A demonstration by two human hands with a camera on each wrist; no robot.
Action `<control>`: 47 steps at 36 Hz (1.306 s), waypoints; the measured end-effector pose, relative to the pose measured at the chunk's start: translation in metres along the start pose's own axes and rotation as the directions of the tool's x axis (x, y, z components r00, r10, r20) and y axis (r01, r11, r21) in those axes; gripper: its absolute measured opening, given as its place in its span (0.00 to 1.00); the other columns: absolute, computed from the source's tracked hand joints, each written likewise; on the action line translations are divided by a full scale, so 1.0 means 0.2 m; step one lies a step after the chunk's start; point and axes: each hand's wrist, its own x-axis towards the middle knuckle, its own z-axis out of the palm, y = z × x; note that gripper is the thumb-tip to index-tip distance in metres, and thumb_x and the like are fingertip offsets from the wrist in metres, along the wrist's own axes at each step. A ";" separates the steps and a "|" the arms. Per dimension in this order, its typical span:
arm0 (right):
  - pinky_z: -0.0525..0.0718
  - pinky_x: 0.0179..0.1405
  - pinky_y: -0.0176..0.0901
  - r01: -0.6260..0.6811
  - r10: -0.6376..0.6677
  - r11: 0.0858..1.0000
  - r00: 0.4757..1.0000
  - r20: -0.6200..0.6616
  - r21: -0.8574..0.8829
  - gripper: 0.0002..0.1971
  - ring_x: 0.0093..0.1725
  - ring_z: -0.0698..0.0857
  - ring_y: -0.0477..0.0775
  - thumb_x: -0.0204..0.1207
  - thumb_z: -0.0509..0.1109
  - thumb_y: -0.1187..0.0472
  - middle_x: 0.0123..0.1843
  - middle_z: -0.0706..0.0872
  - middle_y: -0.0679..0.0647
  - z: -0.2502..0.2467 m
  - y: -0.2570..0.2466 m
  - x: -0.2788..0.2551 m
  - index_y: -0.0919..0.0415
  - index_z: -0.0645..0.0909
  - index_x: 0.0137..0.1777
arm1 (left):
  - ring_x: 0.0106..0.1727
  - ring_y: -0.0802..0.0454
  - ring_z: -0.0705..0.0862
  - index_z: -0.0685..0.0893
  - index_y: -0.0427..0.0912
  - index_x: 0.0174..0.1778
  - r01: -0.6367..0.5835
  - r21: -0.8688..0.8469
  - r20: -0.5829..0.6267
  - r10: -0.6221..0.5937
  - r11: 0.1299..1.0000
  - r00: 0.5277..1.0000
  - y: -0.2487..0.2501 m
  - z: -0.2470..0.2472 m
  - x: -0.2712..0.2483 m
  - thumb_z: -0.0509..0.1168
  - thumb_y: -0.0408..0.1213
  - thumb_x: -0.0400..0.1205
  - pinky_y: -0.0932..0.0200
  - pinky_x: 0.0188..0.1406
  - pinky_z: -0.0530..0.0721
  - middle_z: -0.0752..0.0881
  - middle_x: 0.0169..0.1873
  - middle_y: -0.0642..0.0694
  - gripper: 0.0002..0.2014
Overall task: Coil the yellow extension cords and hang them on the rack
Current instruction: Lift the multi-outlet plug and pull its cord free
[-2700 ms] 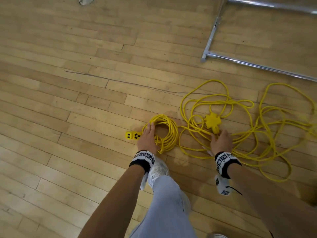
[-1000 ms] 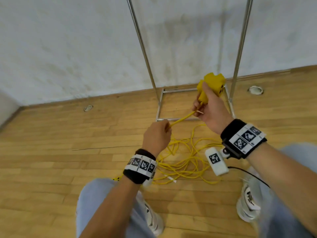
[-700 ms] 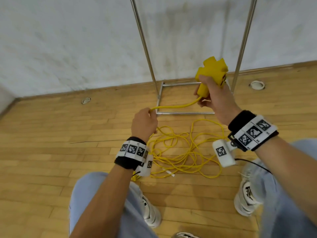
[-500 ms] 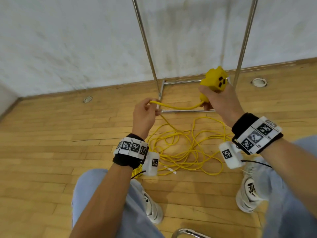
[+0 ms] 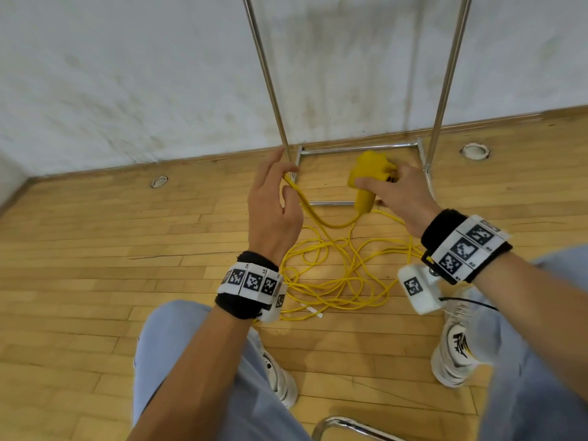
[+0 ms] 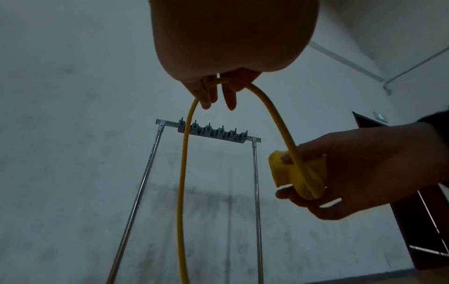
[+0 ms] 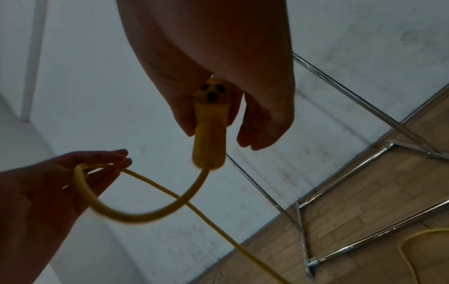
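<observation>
Clasped a chunky yellow plastic multi-outlet socket block (image 5: 366, 176) in the right grip (image 5: 405, 200), just right of centre in the upper half of the head view, thumb and fingers curled round its body, outlet end pointing away. Pinched the thin yellow rubber extension cord (image 5: 332, 283) in the left grip (image 5: 273, 214), just left of the block, between thumb and fingers, with the remaining fingers loosely extended. Formed a short sagging loop of cord between the two grips, hanging in the air. Left the rest of the cord as a loose tangle on the light wooden plank floor (image 5: 95, 249), centre of the frame, between the two white shoes. Faced the chrome tubular rack (image 5: 270, 74) against the white wall, uprights rising through the top of the frame, a row of grey hooks (image 6: 211, 132) on its top bar seen from the left wrist.
</observation>
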 end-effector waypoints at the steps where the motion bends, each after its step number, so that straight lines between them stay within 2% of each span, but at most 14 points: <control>1: 0.86 0.49 0.42 -0.005 0.006 1.000 0.999 0.050 -0.029 0.20 0.56 0.89 0.49 0.72 0.84 0.60 0.55 0.90 0.47 0.00 0.00 -0.01 0.53 0.83 0.62 | 0.79 0.57 0.74 0.87 0.38 0.57 0.018 -0.023 -0.002 -0.018 1.000 1.000 0.00 0.00 0.00 0.57 0.24 0.77 0.62 0.78 0.69 0.79 0.75 0.44 0.17; 4: 0.83 0.37 0.34 -0.016 0.034 0.992 0.988 0.150 -0.122 0.20 0.46 0.88 0.48 0.70 0.86 0.59 0.49 0.90 0.49 0.00 0.01 -0.02 0.60 0.87 0.61 | 0.79 0.59 0.73 0.88 0.40 0.58 0.062 -0.066 0.009 -0.061 0.996 0.998 0.01 0.00 0.00 0.58 0.25 0.76 0.58 0.80 0.70 0.79 0.76 0.47 0.19; 9: 0.94 0.45 0.54 -0.064 0.091 0.983 0.983 0.160 -0.170 0.33 0.53 0.91 0.60 0.65 0.89 0.60 0.59 0.88 0.61 0.00 0.03 -0.01 0.61 0.80 0.69 | 0.79 0.59 0.74 0.89 0.42 0.59 0.125 -0.116 0.011 -0.124 0.985 0.992 -0.01 -0.01 0.02 0.58 0.30 0.75 0.47 0.80 0.73 0.81 0.75 0.49 0.21; 11: 0.93 0.39 0.52 -0.101 0.133 0.979 0.974 0.184 -0.175 0.34 0.51 0.91 0.60 0.65 0.89 0.62 0.60 0.85 0.60 0.00 0.02 -0.01 0.61 0.77 0.69 | 0.79 0.58 0.75 0.89 0.43 0.59 0.166 -0.144 0.025 -0.164 0.976 0.986 -0.03 -0.01 0.02 0.58 0.32 0.74 0.45 0.78 0.76 0.81 0.74 0.49 0.21; 16: 0.88 0.38 0.49 -0.185 0.212 0.974 0.947 0.239 -0.130 0.29 0.45 0.90 0.60 0.65 0.89 0.63 0.56 0.87 0.63 0.01 0.03 -0.02 0.59 0.77 0.62 | 0.71 0.56 0.83 0.86 0.38 0.62 0.335 -0.328 0.130 -0.309 0.883 0.942 0.00 -0.01 0.03 0.60 0.24 0.77 0.61 0.66 0.83 0.84 0.70 0.45 0.19; 19: 0.89 0.38 0.47 -0.182 0.175 0.983 0.950 0.259 0.006 0.23 0.47 0.91 0.60 0.69 0.86 0.65 0.55 0.88 0.64 0.02 0.02 -0.04 0.59 0.77 0.57 | 0.61 0.56 0.89 0.79 0.36 0.70 0.418 -0.406 0.168 -0.383 0.813 0.908 0.02 -0.01 0.04 0.63 0.19 0.82 0.67 0.52 0.84 0.89 0.58 0.58 0.20; 21: 0.91 0.43 0.51 -0.153 0.134 0.986 0.964 0.228 0.067 0.21 0.46 0.91 0.57 0.71 0.85 0.66 0.53 0.86 0.58 0.03 0.00 -0.05 0.56 0.77 0.56 | 0.60 0.51 0.91 0.74 0.36 0.74 0.463 -0.418 0.174 -0.432 0.782 0.885 0.01 -0.01 0.04 0.66 0.21 0.84 0.66 0.53 0.86 0.83 0.68 0.55 0.22; 23: 0.92 0.48 0.56 -0.105 0.088 0.991 0.976 0.197 0.078 0.24 0.49 0.91 0.57 0.68 0.86 0.65 0.54 0.87 0.56 0.04 0.00 -0.06 0.55 0.78 0.60 | 0.53 0.46 0.93 0.71 0.33 0.77 0.548 -0.422 0.205 -0.513 0.722 0.834 0.00 0.00 0.05 0.66 0.24 0.85 0.61 0.54 0.88 0.76 0.74 0.45 0.23; 26: 0.93 0.47 0.53 -0.063 0.045 0.995 0.979 0.200 0.081 0.34 0.54 0.93 0.59 0.62 0.88 0.57 0.58 0.90 0.57 0.05 -0.01 -0.07 0.57 0.82 0.68 | 0.45 0.46 0.94 0.66 0.28 0.79 0.693 -0.440 0.312 -0.627 0.571 0.714 -0.03 0.01 0.04 0.62 0.23 0.88 0.59 0.48 0.91 0.84 0.66 0.34 0.23; 30: 0.88 0.43 0.46 -0.060 0.020 0.990 0.958 0.285 0.131 0.31 0.58 0.92 0.60 0.64 0.85 0.50 0.58 0.93 0.56 0.06 -0.04 -0.11 0.55 0.84 0.68 | 0.39 0.51 0.93 0.78 0.18 0.67 0.806 -0.432 0.434 -0.690 0.404 0.579 -0.05 0.00 0.03 0.61 0.24 0.88 0.62 0.40 0.91 0.92 0.51 0.37 0.14; 34: 0.85 0.45 0.53 -0.126 0.058 0.985 0.887 0.459 0.118 0.20 0.49 0.90 0.59 0.72 0.81 0.53 0.56 0.92 0.57 0.06 -0.05 -0.13 0.56 0.86 0.64 | 0.35 0.54 0.92 0.84 0.23 0.51 0.868 -0.444 0.545 -0.701 0.223 0.460 -0.06 0.00 0.05 0.60 0.23 0.88 0.65 0.35 0.89 0.92 0.47 0.37 0.08; 39: 0.76 0.23 0.40 -0.196 0.169 0.980 0.699 0.694 -0.041 0.14 0.31 0.81 0.53 0.76 0.78 0.58 0.46 0.89 0.57 0.05 -0.05 -0.16 0.53 0.86 0.61 | 0.32 0.55 0.90 0.85 0.26 0.51 0.927 -0.368 0.661 -0.681 0.072 0.315 -0.09 -0.02 0.06 0.60 0.26 0.89 0.65 0.32 0.89 0.91 0.36 0.40 0.09; 44: 0.73 0.20 0.38 -0.202 0.318 0.947 0.510 0.799 -0.248 0.17 0.29 0.79 0.53 0.76 0.79 0.58 0.44 0.89 0.59 0.05 -0.04 -0.19 0.61 0.81 0.62 | 0.25 0.58 0.84 0.83 0.28 0.55 0.893 -0.442 0.595 -0.717 0.086 0.363 -0.11 -0.02 0.08 0.59 0.29 0.90 0.66 0.26 0.84 0.86 0.28 0.47 0.09; 47: 0.73 0.22 0.38 -0.170 0.358 0.934 0.482 0.800 -0.315 0.14 0.30 0.79 0.52 0.75 0.80 0.61 0.42 0.87 0.58 0.05 -0.01 -0.19 0.60 0.82 0.57 | 0.21 0.60 0.73 0.83 0.29 0.57 0.855 -0.491 0.533 -0.720 0.165 0.445 -0.13 -0.04 0.09 0.58 0.31 0.91 0.67 0.19 0.75 0.79 0.26 0.51 0.10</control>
